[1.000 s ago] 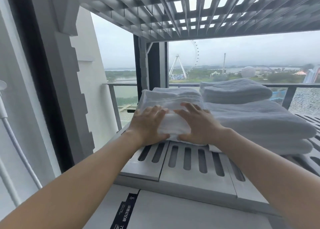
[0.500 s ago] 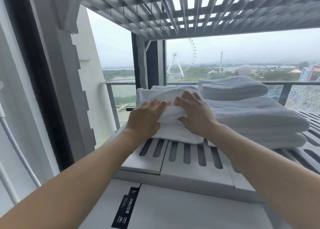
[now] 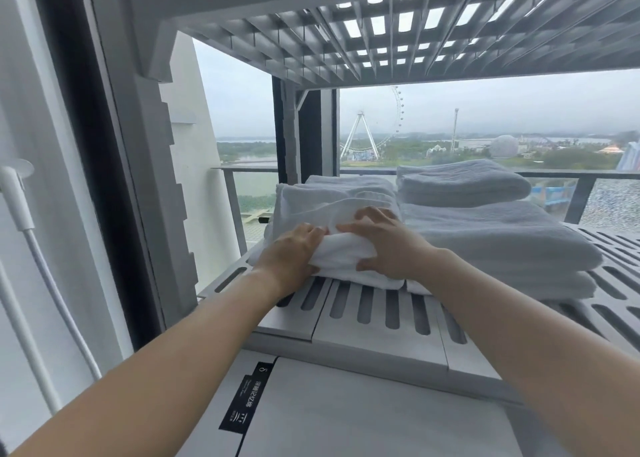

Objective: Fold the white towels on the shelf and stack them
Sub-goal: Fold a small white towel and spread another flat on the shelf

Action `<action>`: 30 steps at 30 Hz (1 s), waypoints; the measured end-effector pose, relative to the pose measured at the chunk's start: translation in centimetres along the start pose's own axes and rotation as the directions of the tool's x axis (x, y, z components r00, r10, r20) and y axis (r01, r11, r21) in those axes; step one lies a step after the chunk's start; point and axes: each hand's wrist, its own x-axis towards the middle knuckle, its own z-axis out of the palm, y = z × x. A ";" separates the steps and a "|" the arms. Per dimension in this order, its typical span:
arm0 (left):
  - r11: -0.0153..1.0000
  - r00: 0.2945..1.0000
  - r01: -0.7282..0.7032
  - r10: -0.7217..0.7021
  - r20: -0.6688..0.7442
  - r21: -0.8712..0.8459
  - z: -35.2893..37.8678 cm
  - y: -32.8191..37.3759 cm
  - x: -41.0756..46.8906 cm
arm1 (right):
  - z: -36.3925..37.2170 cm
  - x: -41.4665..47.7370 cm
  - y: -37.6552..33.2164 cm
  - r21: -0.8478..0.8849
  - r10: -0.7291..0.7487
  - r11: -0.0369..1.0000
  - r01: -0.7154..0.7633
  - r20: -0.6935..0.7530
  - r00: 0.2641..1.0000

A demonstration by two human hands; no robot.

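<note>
A small white towel lies folded at the front left of the grey slotted shelf. My left hand grips its left end and my right hand presses and grips its right end, bunching the cloth between them. Behind it sits a taller pile of white towels. To the right lies a stack of large folded towels, with a smaller folded towel on top at the back.
A second slotted shelf hangs close overhead. The shelf's grey post stands on the left, with a white hose beside it. A grey appliance top with a black label lies below. Beyond the shelf is a balcony railing.
Both hands slid farther onto the small towel and curled from flat to gripping, bunching the cloth between them.
</note>
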 end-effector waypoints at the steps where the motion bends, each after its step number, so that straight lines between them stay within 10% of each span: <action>1: 1.000 1.000 0.008 -0.008 0.001 0.000 0.3 0.1 0.1 | 0.1 0.1 0.1 -0.024 0.013 1.000 -0.014 -0.014 1.000; 9: 0.998 0.968 0.023 -0.010 -0.251 0.050 1.2 0.2 1.0 | 0.5 0.3 0.9 0.216 0.043 0.976 -0.020 -0.104 0.994; 14: 0.999 0.988 0.011 -0.006 -0.156 0.032 0.7 0.6 2.0 | -0.8 0.3 1.4 0.180 0.034 0.984 -0.001 -0.177 0.984; 21: 0.989 0.914 -0.020 0.077 -0.400 0.145 -2.0 1.5 2.8 | -5.6 1.0 -0.5 0.308 0.031 0.937 0.165 -0.544 0.838; 30: 0.990 0.973 0.047 -0.014 -0.229 0.135 -1.0 -0.5 2.2 | -1.5 -0.3 0.4 0.129 -0.065 0.989 0.079 -0.107 0.992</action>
